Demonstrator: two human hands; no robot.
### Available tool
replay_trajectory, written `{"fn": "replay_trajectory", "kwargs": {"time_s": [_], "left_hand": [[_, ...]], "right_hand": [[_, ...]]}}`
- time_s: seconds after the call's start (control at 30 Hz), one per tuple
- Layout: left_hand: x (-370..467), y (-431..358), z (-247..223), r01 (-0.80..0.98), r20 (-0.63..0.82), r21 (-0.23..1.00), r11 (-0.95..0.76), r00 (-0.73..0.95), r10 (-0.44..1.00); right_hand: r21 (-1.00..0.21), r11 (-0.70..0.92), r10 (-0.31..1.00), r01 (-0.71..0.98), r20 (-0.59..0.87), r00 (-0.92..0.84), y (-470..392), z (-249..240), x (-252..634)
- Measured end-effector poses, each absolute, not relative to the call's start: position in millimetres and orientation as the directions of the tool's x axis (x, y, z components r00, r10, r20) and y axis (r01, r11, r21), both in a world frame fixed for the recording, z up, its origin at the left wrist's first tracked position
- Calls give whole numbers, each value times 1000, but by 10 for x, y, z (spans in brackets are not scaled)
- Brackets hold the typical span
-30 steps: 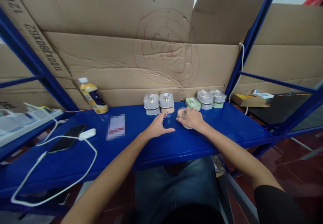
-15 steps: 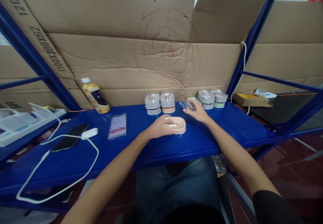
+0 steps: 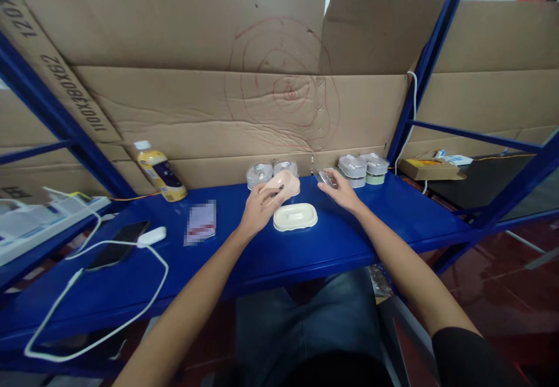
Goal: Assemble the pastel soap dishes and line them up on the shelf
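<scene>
My left hand [image 3: 257, 205] grips a peach-coloured oval lid [image 3: 288, 183], raised and tilted above the shelf top. Just below it, a cream oval tray [image 3: 296, 217] with a raised rim lies on the blue surface. In my right hand [image 3: 343, 192] is a clear plastic cover [image 3: 326, 178], its fingers closed around it, close to the back. Behind the peach lid stand two containers with clear tops, one a grey-lidded container [image 3: 258, 174] and the other a partly hidden container [image 3: 285, 167]. Right of my right hand are a grey container [image 3: 353, 169] and a green-based container [image 3: 375, 167].
A yellow drink bottle [image 3: 161, 171] stands at the back left. Nearer are a blurred-out card [image 3: 200, 222], a phone [image 3: 117, 246] and a white charging cable [image 3: 165, 270]. A power strip [image 3: 52, 224] lies far left. Cardboard [image 3: 196, 102] lines the back; blue posts [image 3: 430, 67] frame the sides.
My left hand has lifted the peach lid off the cream tray, up and slightly left, uncovering the tray. My right hand stays near the back with the clear cover.
</scene>
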State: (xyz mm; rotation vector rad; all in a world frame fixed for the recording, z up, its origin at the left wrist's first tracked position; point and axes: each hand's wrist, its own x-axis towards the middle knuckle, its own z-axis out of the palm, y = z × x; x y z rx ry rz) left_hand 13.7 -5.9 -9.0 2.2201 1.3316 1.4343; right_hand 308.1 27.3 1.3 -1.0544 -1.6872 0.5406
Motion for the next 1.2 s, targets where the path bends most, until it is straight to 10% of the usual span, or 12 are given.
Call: {"fn": "replay_trajectory", "kwargs": {"time_s": [0.53,0.73,0.9,1.2], "left_hand": [[461,-186,-215,307,393,796,-522,394,831],[432,-172,-231,193,335,868,-458,454,826],[315,-63,-293,423,417,689,-589,434,799],[310,68,-429,551,537,549,-629,345,770]], "right_hand": [[-400,856,495,327,450,-743,161,118,2753],[-415,815,554,405,348,-757,77,144,2679],[-382,788,598,482,292,-746,-98,128,2820],[36,504,809,863,330,-486,-282,83,3133]]}}
